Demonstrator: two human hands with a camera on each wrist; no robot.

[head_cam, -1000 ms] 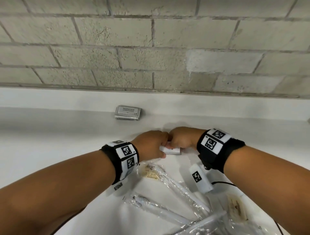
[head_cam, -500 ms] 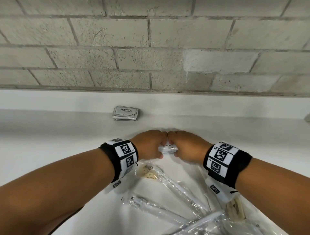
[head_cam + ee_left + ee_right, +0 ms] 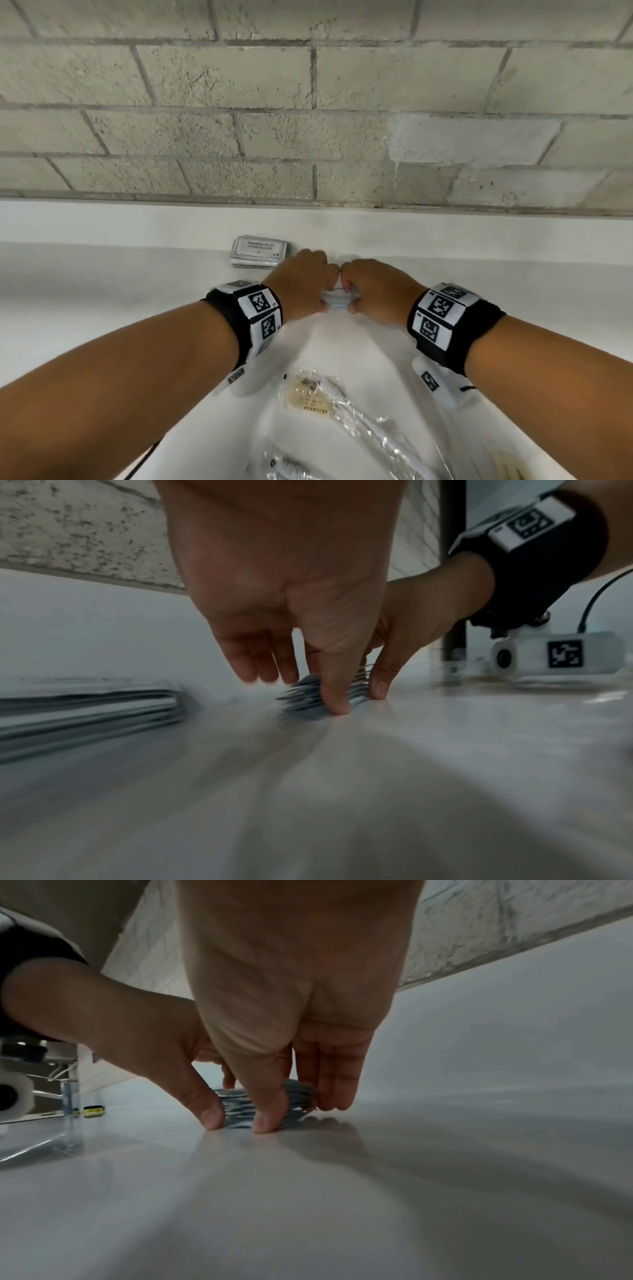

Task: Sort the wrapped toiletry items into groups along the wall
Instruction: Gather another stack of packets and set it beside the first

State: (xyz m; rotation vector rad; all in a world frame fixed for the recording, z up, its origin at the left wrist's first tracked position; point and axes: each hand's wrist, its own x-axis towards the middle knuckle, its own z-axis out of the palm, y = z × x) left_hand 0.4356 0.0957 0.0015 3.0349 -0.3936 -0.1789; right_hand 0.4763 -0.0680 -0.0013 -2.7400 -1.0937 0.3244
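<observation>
1. My left hand (image 3: 305, 284) and right hand (image 3: 376, 291) pinch one small packet stack (image 3: 337, 299) from both ends, on the table (image 3: 102, 308).
2. The shampoo stack (image 3: 260, 251) lies just left, against the wall (image 3: 308, 102).
3. Wrapped toothbrushes (image 3: 342, 404) lie nearer me.

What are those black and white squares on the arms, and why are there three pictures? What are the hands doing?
Those squares are markers on wristbands that carry small cameras. One picture comes from a camera on the person's head; the other two look along each wrist at the fingers. The left hand and right hand together pinch a small stack of packets standing on the white counter. Beside it, by the wall, lies a shampoo packet pile. Nearer the person lie wrapped toothbrushes.
</observation>
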